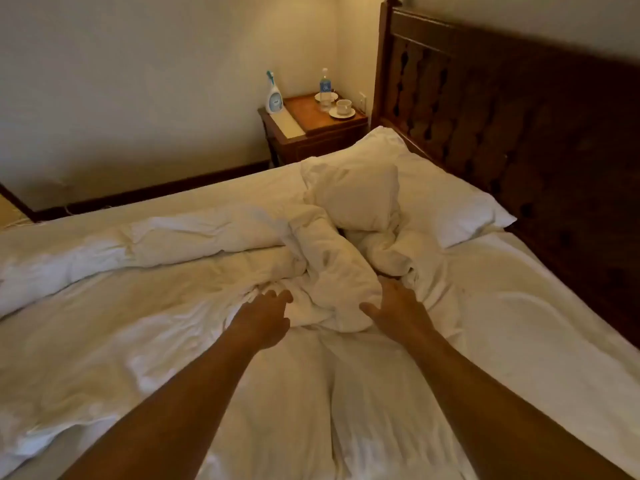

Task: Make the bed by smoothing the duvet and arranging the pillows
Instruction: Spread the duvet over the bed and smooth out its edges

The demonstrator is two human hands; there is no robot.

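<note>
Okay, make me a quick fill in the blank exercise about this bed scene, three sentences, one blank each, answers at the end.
1. Both hands, left hand and right hand, reach toward the bunched-up white ____.
2. The pillow lies against the dark wooden ____.
3. On the nightstand, the cup sits on a ____.

Missing words: duvet; headboard; saucer

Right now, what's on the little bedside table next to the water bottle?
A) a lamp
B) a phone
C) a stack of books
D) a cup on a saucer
D: a white cup on a saucer sits on the bedside table just right of the water bottle.
</note>
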